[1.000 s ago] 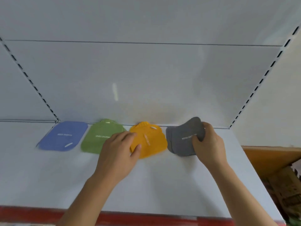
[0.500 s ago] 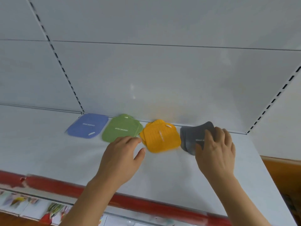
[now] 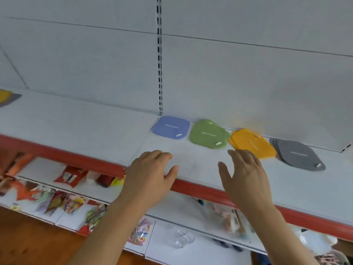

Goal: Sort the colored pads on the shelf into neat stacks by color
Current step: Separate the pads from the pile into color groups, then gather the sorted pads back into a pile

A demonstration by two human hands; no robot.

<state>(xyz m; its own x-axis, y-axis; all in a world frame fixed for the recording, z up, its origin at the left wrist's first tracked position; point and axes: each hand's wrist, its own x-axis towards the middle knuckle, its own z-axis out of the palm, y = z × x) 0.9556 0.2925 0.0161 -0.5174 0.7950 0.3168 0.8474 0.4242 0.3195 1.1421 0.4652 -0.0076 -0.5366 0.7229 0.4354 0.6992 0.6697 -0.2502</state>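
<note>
- Four stacks of pads sit in a row along the back of the shelf (image 3: pixel 191 169), against the rear panel (image 3: pixel 248 83).
- The leftmost stack (image 3: pixel 171 127) is beside the slotted upright (image 3: pixel 159 73).
- The second stack (image 3: pixel 209 134), third stack (image 3: pixel 252 142) and rightmost stack (image 3: pixel 299 154) follow.
- Both hands hover before them over the front edge.

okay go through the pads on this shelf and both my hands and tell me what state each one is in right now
Blue pads: flat, edges aligned.
Green pads: flat stack, slightly fanned.
Yellow pads: flat stack, edges offset.
Grey pads: flat stack, fanned at the left edge.
Left hand: open, empty, above the shelf's front edge.
Right hand: open, empty, touching no pad.
Far-left pads: yellow over grey, unsorted, cut off by the frame.
</note>
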